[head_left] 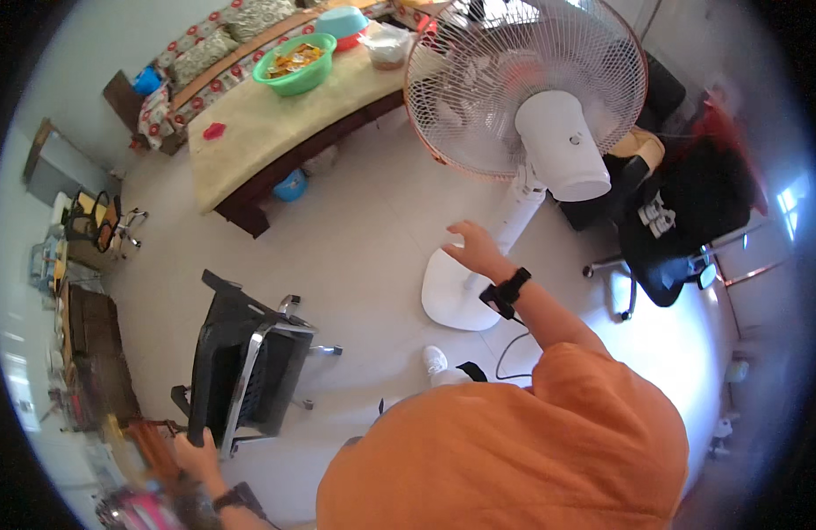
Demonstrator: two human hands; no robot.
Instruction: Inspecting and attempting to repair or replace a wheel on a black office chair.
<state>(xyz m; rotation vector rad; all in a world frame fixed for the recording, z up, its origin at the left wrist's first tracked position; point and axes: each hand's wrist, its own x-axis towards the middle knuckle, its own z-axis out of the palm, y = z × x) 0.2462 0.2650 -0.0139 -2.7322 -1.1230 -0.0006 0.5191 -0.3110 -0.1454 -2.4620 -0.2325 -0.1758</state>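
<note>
Touching the near corner of the black chair (215, 349) with the left hand (197, 461); how far its fingers close there, cannot tell; chair is at the person's left on the pale floor (372, 265), chrome bar (246, 375) along its right side; right hand (480, 252) empty, open, fingers lightly curled, beside the white fan's pole (516, 216), contact unclear; judged good practice: full wrap on rigid frame rather than fingertips; move slowly, casters (333, 351) level; keep chair apart from fan base (447, 296).
</note>
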